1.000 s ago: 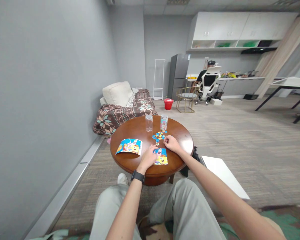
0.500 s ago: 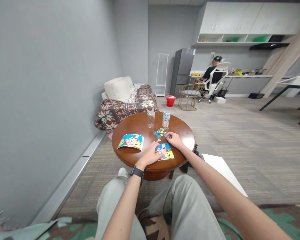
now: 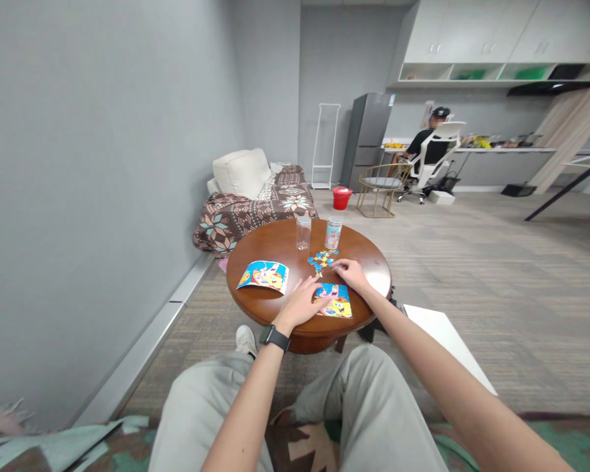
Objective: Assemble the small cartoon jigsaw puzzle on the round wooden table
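A round wooden table (image 3: 275, 246) stands in front of me, with a jigsaw of cartoon characters (image 3: 333, 300) lying near its front edge. My left hand (image 3: 299, 305) rests flat with its fingers apart, touching the jigsaw's left edge. Just beyond the jigsaw, my right hand (image 3: 349, 273) reaches toward a cluster of loose blue and yellow puzzle pieces (image 3: 322, 260). Its fingertips are beside them, and any small piece in them is too small to tell. To the left lies a curled picture card (image 3: 264, 276). A clear plastic jar (image 3: 303, 233) and a printed canister (image 3: 333, 233) stand at the far side.
A grey wall (image 3: 103, 164) runs along my left, and a sofa with a patterned blanket (image 3: 255, 213) stands past the table. A white board (image 3: 447, 347) lies on the floor to the right. Far back, a seated person (image 3: 430, 141) faces a long desk.
The whole scene has shifted right in view as my head turns left. My left hand has moved slightly onto the jigsaw's left edge. The right hand stays by the loose pieces.
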`<state>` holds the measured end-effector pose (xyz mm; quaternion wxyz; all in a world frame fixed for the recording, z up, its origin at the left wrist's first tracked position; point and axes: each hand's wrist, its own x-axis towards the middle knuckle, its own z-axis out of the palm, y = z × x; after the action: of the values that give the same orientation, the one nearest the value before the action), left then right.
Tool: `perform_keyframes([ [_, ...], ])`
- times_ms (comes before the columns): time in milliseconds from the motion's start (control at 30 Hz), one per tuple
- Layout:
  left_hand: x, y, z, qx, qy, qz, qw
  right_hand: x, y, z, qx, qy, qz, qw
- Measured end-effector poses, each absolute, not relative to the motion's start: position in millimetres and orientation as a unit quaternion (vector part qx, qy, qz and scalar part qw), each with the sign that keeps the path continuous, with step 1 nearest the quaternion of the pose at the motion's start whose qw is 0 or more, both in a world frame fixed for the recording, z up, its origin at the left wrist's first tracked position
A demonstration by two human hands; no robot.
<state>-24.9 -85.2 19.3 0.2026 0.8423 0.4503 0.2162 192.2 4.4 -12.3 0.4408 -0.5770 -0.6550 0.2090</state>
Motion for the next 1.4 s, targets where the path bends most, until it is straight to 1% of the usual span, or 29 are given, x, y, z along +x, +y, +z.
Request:
perform_keyframes([
  [100,-25.1,-84.6,19.4,0.827,0.471,0.225,0.208,193.1,5.3,-14.2,-0.573,-0.645,0.212,0.459],
  [200,-26.1,-83.4,19.6,0.839,0.457,0.212,0.206,193.1,6.4,-15.4,-0.572,-0.636,0.216,0.471],
  [467,-29.5,-82.5,21.2,0.851,0.434,0.207,0.212,190.7,4.5,-12.2,-0.572,-0.633,0.22,0.473],
  [700,-29.4,-82.6,19.9,0.849,0.427,0.232,0.209,189.6,4.9,-13.1,-0.572,-0.636,0.234,0.462],
  [867,-29.0,-84.4,19.5,0.853,0.421,0.227,0.206,189.5,3.7,-12.1,-0.558,-0.63,0.259,0.474],
  [1100,-28.7,-82.8,18.9,0.834,0.443,0.236,0.23,188.7,3.5,-11.6,-0.551,-0.63,0.26,0.482],
  [1400,-28.0,-80.9,19.0,0.829,0.441,0.249,0.236,190.6,3.4,-11.3,-0.569,-0.645,0.245,0.446],
])
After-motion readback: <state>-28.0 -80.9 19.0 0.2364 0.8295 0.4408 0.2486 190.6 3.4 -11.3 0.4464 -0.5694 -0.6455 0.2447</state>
